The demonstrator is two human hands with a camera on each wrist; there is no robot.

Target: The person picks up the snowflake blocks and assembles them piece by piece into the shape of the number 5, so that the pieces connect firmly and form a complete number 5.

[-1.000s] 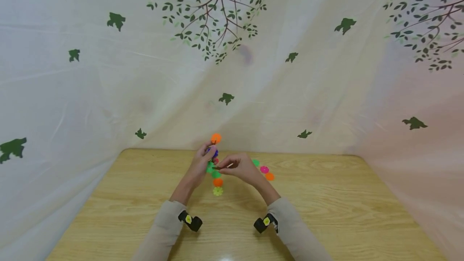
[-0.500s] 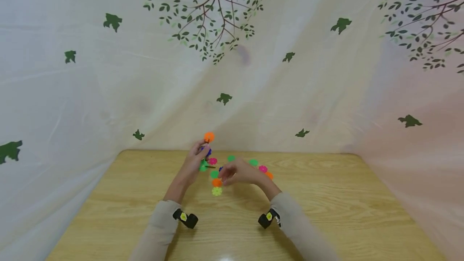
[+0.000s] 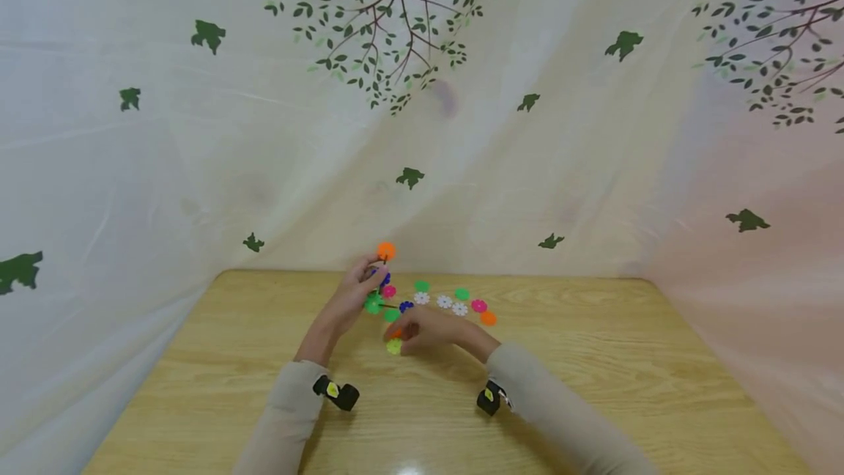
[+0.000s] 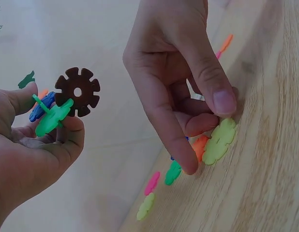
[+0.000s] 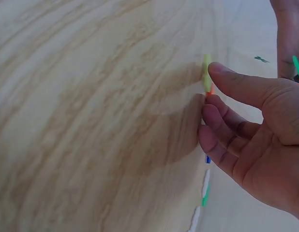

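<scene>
Far L: pale sleeve (image 3: 280, 398), black cam (image 3: 336, 393) strapped at its cuff, over the wood-grain worktop (image 3: 198, 394). Printed backdrop (image 3: 461, 218) w/ dk green shapes runs behind, full width. Next, L hand (image 3: 346, 299): thumb + fingers pinching a build of slotted discs (image 4: 52, 121), held up off the worktop. Orange one (image 3: 386, 251) at top, blue one (image 3: 382, 278) mid, partly hidden by thumb, green one (image 3: 374, 304) low; brown disc (image 4: 87, 96) joins the green, edge-on from the head cam.

Just R of that, on the worktop: pink disc (image 3: 389, 291), then lt green disc (image 3: 391, 316), w/ yellow disc (image 4: 219, 141) + flat orange disc (image 4: 200, 145) nearer the person, adjacent. Dk blue disc (image 3: 406, 307) just R of the lt green; beyond it a white disc (image 3: 421, 298) and, behind that, a far green disc (image 3: 421, 286).

R hand (image 3: 428, 330): over the yellow/orange pair, fingers bent, thumb + index parted, thumb at yellow's edge; can't tell if it touches.

Past R hand: 2 more white discs (image 3: 445, 301), then 2nd far green disc (image 3: 461, 294), 2nd pink disc (image 3: 479, 306), end orange disc (image 3: 489, 318). R cam (image 3: 489, 398) + R sleeve (image 3: 560, 409) last, nr side.
</scene>
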